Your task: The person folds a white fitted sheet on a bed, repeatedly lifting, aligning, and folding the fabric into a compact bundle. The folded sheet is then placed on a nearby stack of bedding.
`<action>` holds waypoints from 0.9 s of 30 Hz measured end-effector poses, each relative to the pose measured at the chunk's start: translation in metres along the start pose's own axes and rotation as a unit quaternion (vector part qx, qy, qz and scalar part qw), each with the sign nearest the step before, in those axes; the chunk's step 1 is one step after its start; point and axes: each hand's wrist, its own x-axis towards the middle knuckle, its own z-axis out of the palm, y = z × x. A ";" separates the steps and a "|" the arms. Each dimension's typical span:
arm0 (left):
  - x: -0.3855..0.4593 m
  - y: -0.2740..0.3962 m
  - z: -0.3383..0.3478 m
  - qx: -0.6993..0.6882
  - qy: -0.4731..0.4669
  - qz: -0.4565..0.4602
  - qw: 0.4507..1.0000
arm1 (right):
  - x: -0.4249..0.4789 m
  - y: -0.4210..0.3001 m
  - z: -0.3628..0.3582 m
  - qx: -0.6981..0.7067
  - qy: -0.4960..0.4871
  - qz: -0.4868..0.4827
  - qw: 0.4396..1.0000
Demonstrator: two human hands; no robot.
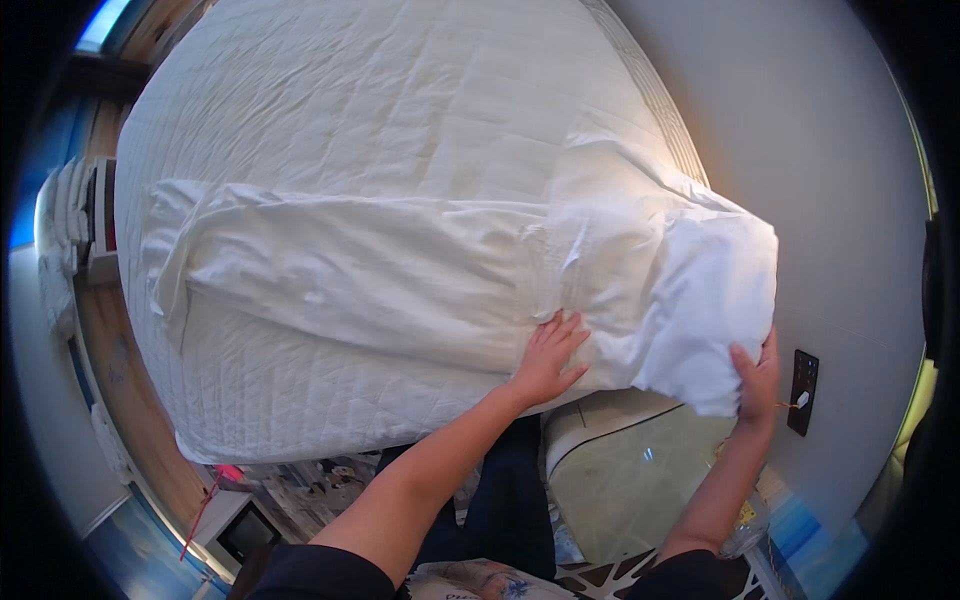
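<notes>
A long white cloth (360, 262), perhaps a folded sheet, lies lengthwise over the quilted white bed cover (360, 105). Its right part is doubled over into a bulky white end (712, 300) that reaches past the mattress edge towards the wall. My left hand (551, 356) rests palm down on the cloth near its front edge, fingers spread. With the thumb on top and the fingers around the far side, my right hand (756, 379) grips the outer edge of the bulky end. What lies inside the folds is hidden.
A bedside table with a glassy top (630, 480) stands below my right hand. On the grey wall panel (840, 285) sits a dark socket strip (803, 392) with a plug in it. A small white cabinet (232, 525) and a red cord (201, 521) are at lower left.
</notes>
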 end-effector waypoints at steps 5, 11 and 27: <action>-0.029 0.000 -0.114 -0.567 -0.058 -0.190 0.800 | -0.041 -0.015 0.195 -0.185 -0.132 -0.127 0.965; -0.128 -0.055 -0.279 -0.742 0.067 -0.139 0.652 | -0.085 -0.004 0.438 -0.215 -0.202 -0.256 0.920; -0.199 -0.160 -0.341 -0.189 0.335 -0.191 0.903 | -0.084 0.123 0.471 -0.409 -0.007 -0.289 0.866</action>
